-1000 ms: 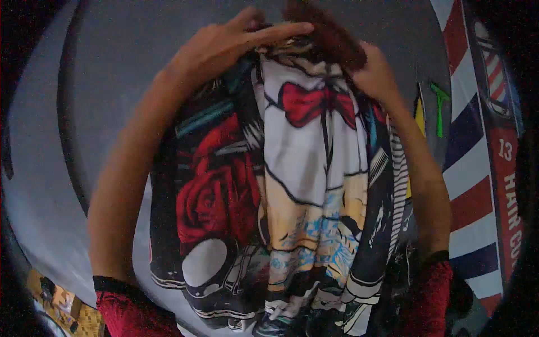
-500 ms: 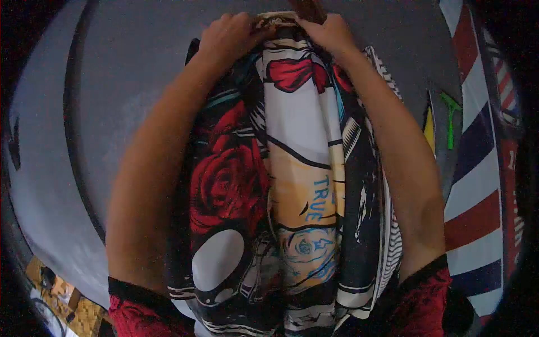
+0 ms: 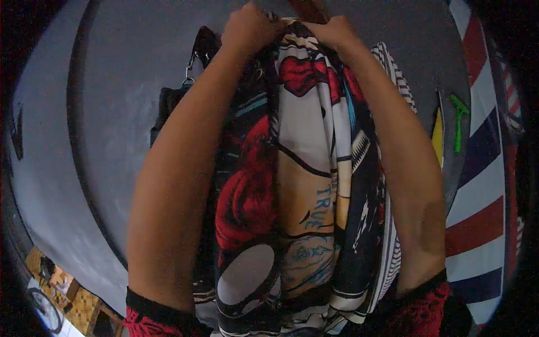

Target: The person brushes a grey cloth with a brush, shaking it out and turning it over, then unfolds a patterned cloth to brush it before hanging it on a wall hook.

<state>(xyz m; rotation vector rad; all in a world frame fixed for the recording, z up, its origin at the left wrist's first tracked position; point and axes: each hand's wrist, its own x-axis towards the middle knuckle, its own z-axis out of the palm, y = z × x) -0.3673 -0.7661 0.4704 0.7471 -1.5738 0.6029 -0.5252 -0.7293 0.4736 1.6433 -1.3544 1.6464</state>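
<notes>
A large printed cloth (image 3: 306, 129) with red roses, a red bow and the word TRUE hangs in lengthwise folds between my forearms. At its top edge, my left hand (image 3: 252, 28) is closed on the gathered fabric. My right hand (image 3: 335, 35) pinches the same edge a little to the right, thumb pointing inward. Both hands are raised at the top of the view.
Behind lies a grey surface (image 3: 129, 73). A black strap with a metal ring (image 3: 188, 82) shows left of the cloth. To the right are a green T-shaped tool (image 3: 458, 126), a yellow item (image 3: 437, 132) and a striped red, white and blue panel (image 3: 477, 224).
My left hand has moved right, closer to my right hand, drawing the cloth's left side inward. The black strap and ring have come into view on the left.
</notes>
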